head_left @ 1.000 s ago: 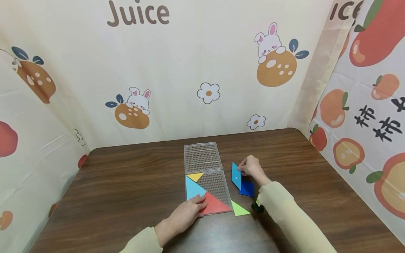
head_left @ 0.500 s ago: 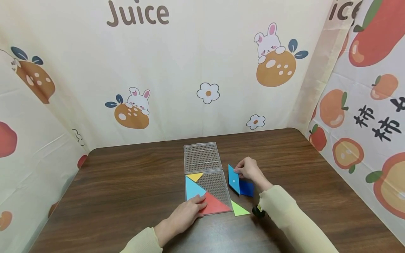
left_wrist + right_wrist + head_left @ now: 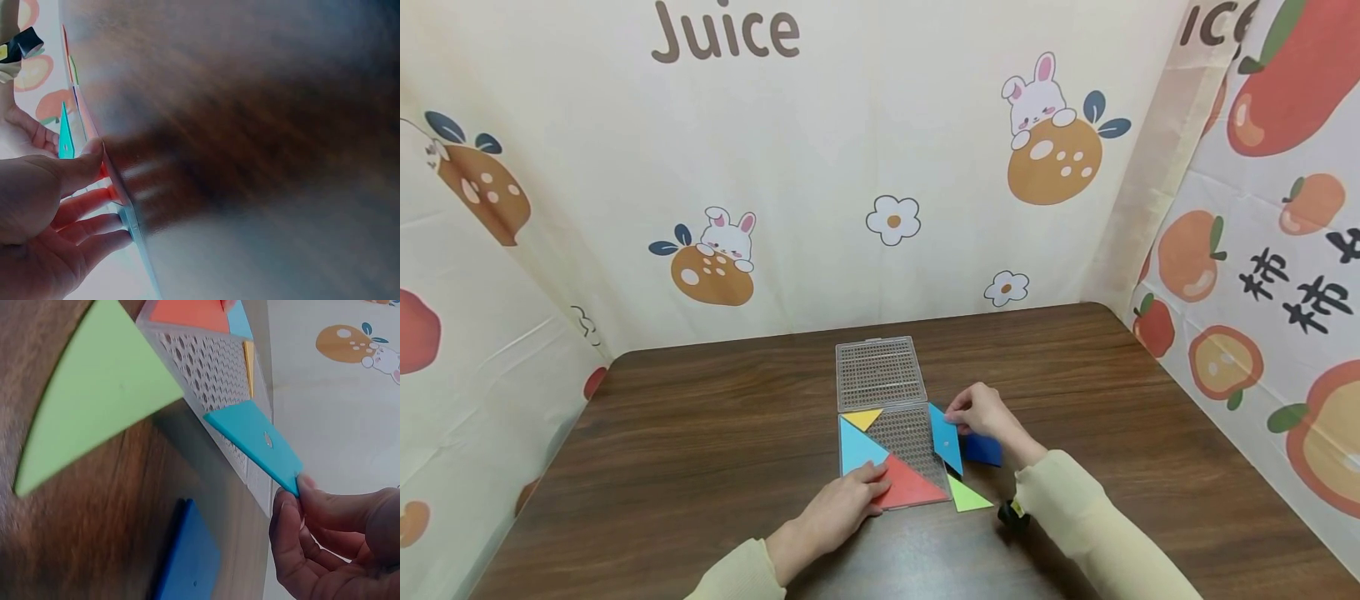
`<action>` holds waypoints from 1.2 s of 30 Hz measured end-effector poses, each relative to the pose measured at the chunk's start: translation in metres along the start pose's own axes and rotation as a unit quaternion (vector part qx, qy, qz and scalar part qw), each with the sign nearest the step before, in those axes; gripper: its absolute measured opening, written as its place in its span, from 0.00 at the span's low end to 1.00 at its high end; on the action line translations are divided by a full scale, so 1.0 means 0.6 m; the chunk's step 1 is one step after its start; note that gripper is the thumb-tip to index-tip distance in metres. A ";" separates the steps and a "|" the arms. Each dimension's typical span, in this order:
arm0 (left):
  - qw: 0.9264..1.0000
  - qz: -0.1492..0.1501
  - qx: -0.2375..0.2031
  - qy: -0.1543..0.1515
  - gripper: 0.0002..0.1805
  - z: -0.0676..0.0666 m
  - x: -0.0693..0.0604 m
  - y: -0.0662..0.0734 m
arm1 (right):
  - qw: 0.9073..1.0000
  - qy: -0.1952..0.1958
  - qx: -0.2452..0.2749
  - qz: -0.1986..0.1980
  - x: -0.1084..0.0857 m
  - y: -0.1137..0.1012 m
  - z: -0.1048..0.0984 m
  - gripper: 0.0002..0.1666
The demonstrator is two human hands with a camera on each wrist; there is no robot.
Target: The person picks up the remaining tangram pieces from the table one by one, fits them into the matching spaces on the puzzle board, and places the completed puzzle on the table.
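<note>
Brown table (image 3: 700, 417), rabbit-print backdrop (image 3: 842, 158), fruit-print sheet (image 3: 1247, 200) at right

In the head view, the left hand (image 3: 847, 507) covers part of the red triangle (image 3: 913, 487). The right wrist view cuts the dark blue piece (image 3: 197, 559) at bottom; in the left, the table (image 3: 262, 112) is blurred.

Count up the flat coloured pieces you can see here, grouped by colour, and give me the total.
Light blue: 2, the triangle and the parallelogram in the right hand
Red triangle: 1
Yellow piece: 1
Green triangle: 1
Dark blue piece: 1
Total in sight: 6
</note>
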State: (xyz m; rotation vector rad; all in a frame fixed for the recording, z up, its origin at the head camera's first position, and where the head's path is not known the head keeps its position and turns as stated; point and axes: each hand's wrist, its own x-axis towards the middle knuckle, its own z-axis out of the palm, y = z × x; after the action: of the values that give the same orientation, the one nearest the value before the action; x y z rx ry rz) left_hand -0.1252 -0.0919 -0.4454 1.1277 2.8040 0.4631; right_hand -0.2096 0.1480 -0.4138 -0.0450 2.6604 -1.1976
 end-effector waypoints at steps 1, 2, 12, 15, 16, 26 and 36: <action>1.000 0.000 0.001 0.000 0.20 0.000 0.000 0.000 | 1.000 -0.001 0.001 -0.002 0.000 0.000 0.001 0.04; 1.000 0.000 0.001 0.000 0.20 0.000 0.000 0.000 | 1.000 -0.003 -0.001 -0.005 -0.001 0.001 0.003 0.04; 1.000 -0.003 -0.003 -0.002 0.20 0.001 0.001 -0.003 | 1.000 -0.010 0.004 -0.025 -0.003 -0.002 0.021 0.05; 1.000 0.000 -0.003 0.000 0.20 0.002 0.001 -0.003 | 1.000 -0.012 0.011 -0.025 -0.002 -0.003 0.027 0.05; 1.000 0.001 -0.001 0.002 0.20 0.003 0.001 -0.004 | 1.000 -0.012 0.013 -0.024 -0.002 -0.003 0.029 0.04; 1.000 0.006 0.000 0.009 0.20 0.003 -0.001 -0.002 | 1.000 -0.009 0.017 -0.023 -0.001 -0.007 0.042 0.04; 1.000 0.011 0.010 0.014 0.20 0.004 -0.001 -0.002 | 0.999 -0.010 0.013 -0.034 -0.002 -0.003 0.050 0.05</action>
State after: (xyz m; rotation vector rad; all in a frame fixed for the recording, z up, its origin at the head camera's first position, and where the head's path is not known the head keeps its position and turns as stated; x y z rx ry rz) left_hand -0.1253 -0.0926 -0.4479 1.1673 2.8282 0.4579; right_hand -0.2023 0.1246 -0.4313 -0.1450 2.6447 -1.2455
